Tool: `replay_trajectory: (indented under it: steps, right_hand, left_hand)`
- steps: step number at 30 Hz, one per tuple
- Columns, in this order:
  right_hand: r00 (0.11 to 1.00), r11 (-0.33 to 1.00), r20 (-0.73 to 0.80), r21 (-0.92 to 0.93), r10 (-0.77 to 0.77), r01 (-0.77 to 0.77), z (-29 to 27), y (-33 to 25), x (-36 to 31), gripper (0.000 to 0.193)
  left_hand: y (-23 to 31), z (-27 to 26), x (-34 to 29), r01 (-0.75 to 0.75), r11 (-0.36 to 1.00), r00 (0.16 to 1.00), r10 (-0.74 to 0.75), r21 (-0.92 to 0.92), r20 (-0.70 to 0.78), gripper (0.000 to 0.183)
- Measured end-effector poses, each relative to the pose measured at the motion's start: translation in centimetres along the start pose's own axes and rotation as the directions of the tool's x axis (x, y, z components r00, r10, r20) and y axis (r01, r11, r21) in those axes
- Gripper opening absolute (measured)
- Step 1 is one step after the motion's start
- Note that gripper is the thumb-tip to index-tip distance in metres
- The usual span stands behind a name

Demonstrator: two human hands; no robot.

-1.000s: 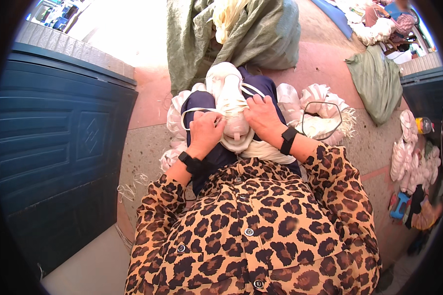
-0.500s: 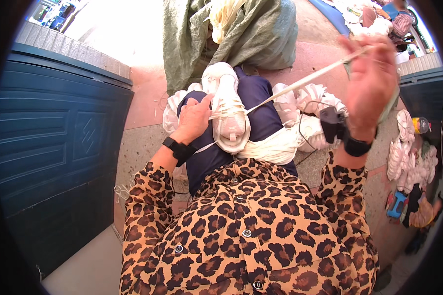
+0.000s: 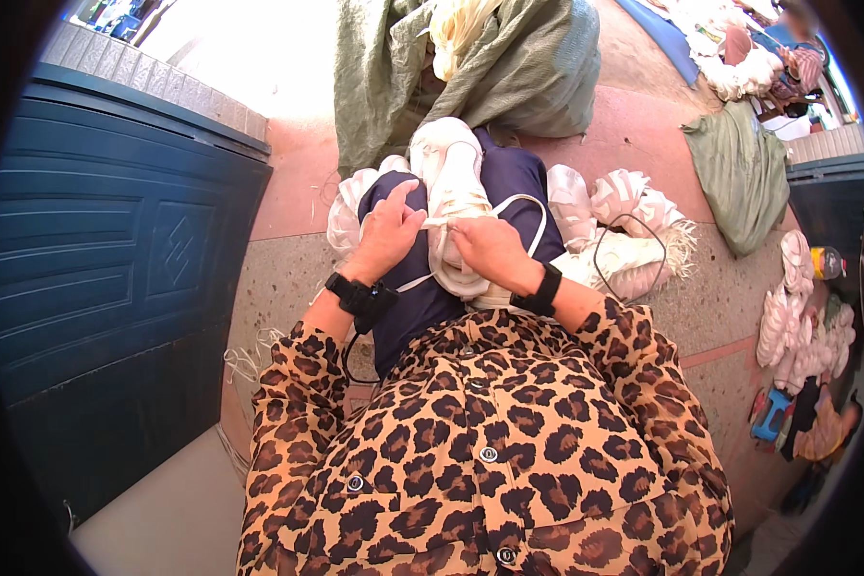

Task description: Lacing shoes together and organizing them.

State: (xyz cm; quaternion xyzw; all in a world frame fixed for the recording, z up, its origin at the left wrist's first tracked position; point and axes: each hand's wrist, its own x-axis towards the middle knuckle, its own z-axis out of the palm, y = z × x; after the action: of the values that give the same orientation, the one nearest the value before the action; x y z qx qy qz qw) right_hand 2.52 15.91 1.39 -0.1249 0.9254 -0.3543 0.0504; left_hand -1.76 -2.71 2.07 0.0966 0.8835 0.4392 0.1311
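On our lap: white bundle [image 3: 451, 206] over navy cloth [image 3: 509, 182].
We pinch its string [image 3: 509, 206] between left hand [image 3: 389, 230] and right hand [image 3: 490, 252], both grips clamped; more bundles [image 3: 624, 230] lie beside.

Cream-white husk bundle [image 3: 448, 206] lies lengthwise on dark navy lap, far end rounded, near end narrower. Thin white string [image 3: 523, 206] crosses its middle, loops right in arc, pinched tight against bundle by both hands.
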Motion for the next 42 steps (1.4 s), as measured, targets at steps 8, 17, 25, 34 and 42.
replay_trajectory:
  steps: [8, 17, 25, 34, 42]
  right_hand:
    - [0.989, 0.968, 0.124, -0.229, -0.075, 0.102, 1.7, -0.7, 1.2, 0.014]
    - [0.958, 0.007, -0.201, 0.978, -0.205, 0.207, -22.3, -0.6, -2.9, 0.018]
    - [0.941, -0.159, -0.182, 0.977, -0.283, 0.141, -22.5, -4.0, -2.8, 0.021]
    - [0.95, -0.144, -0.022, 0.989, -0.311, -0.025, -22.0, -5.7, -1.6, 0.02]
    - [0.926, -0.303, 0.19, 0.907, -0.325, -0.293, -20.7, -8.8, 0.2, 0.022]
  left_hand:
    - [1.0, 0.3, 0.1, 0.08, 0.984, 0.996, -0.084, -0.156, -0.017, 0.042]
    - [2.6, -0.4, 1.5, 0.214, 0.932, 0.965, -0.156, -0.292, 0.209, 0.039]
    - [6.3, 4.0, 6.5, -0.561, 0.734, 0.757, 0.267, 0.382, 0.597, 0.021]
    - [1.7, 7.1, 10.0, -0.724, 0.645, 0.616, 0.447, 0.242, 0.649, 0.016]
    - [4.4, 7.7, 9.1, -0.381, 0.91, 0.807, 0.241, 0.164, 0.539, 0.03]
